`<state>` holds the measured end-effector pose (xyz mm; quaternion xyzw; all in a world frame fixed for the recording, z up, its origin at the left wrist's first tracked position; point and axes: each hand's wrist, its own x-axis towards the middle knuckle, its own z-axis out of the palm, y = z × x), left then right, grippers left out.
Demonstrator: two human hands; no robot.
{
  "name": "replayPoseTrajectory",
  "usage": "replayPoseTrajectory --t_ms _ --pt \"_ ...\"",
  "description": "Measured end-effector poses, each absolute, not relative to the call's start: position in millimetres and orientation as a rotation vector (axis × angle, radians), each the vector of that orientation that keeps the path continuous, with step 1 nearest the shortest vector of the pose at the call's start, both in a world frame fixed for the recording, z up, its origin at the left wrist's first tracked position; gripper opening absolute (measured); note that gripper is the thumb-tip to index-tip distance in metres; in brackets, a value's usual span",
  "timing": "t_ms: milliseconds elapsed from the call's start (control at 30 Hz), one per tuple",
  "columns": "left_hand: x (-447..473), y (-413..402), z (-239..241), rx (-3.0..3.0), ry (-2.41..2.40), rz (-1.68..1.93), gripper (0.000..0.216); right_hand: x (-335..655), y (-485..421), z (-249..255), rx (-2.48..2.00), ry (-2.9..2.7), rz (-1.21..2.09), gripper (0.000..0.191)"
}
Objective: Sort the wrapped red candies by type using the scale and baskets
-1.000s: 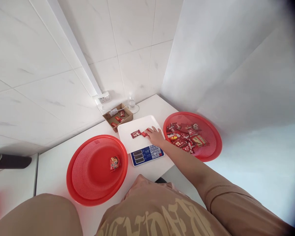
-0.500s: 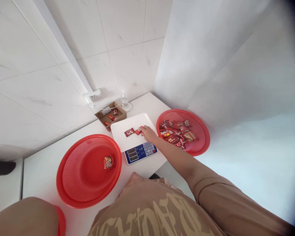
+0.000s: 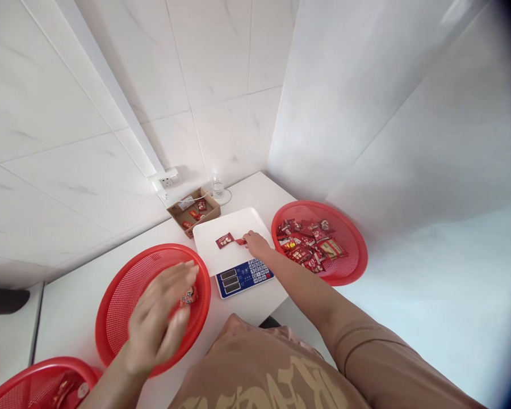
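My right hand (image 3: pixel 256 244) rests over the white pan of a digital scale (image 3: pixel 213 258), its fingers pinched on a small red snack packet (image 3: pixel 240 242), partly hidden beneath them. A darker red packet (image 3: pixel 225 241) lies flat on the pan just left of it. My left hand (image 3: pixel 159 318) is raised over the middle red basket (image 3: pixel 111 318), fingers stretched out and holding nothing, slightly blurred. Inside that basket, a patterned red packet (image 3: pixel 188 296) shows partly behind the fingers.
A red basket (image 3: pixel 357 250) with many red packets stands right of the scale. Another red basket (image 3: pixel 38 372) is at the lower left, partly cut off. Behind the scale are a cardboard box (image 3: pixel 183 210) holding several packets and a clear glass (image 3: pixel 217 187). Walls border the table.
My left hand has come up into view over the middle basket. My right hand stays at the red packet on the pan. The view has tilted up slightly, showing the lower-left basket.
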<state>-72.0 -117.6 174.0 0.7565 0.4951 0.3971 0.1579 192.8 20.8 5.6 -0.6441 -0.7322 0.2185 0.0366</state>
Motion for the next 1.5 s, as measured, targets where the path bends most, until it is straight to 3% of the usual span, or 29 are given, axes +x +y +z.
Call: replayPoseTrajectory --t_ms 200,400,533,667,867,967,1133,1200,1400,1500 --pt "-44 -101 117 0.69 1.418 0.921 0.024 192 15 16 -2.021 -2.107 0.716 0.027" --pt "-27 -96 90 0.45 1.26 0.887 0.037 159 -26 46 -1.307 -1.99 1.555 0.024" --pt "-22 -98 76 0.403 1.211 0.947 0.022 143 -47 46 -1.207 -1.828 1.8 0.014" --pt "-36 -102 59 0.055 1.281 1.24 0.006 133 -42 33 -1.503 -1.376 1.667 0.013" --pt "-80 -112 51 -0.225 1.347 1.353 0.018 89 -33 36 -1.373 -1.179 1.75 0.023" --pt "-94 -119 50 -0.274 1.353 1.346 0.023 80 -23 39 -1.38 -1.374 1.693 0.031" --pt "-96 -125 45 -0.286 1.36 1.301 0.03 112 11 26 -1.68 -2.21 0.826 0.046" --pt "-91 -124 44 -0.274 1.356 1.26 0.029 127 21 20 -1.772 -2.425 0.666 0.051" --pt "-75 -119 47 -0.201 1.337 1.153 0.019 139 22 17 -1.811 -2.351 0.637 0.033" --pt "-66 -119 49 -0.172 1.329 1.074 0.016 121 11 24 -1.861 -2.241 0.722 0.033"
